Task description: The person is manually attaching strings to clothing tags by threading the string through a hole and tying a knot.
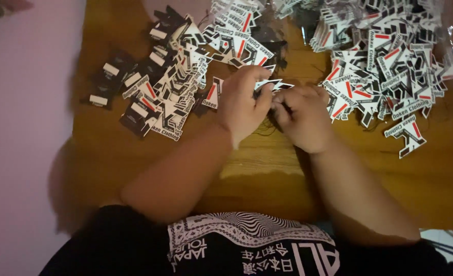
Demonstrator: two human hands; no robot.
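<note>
The wooden brown worktop (267,168) lies bare along its near part, between the person's forearms and out to the near right, so hands could pass there freely. Farther away the way is crowded: a spread of black, white and red angular card tags (167,89) fills the far left, and a bigger heap of the same card tags (385,66) covers the far right, reaching toward the right edge. A narrow bare strip of wood runs between the two heaps at the far middle, partly taken by the two hands (275,107) held close together.
</note>
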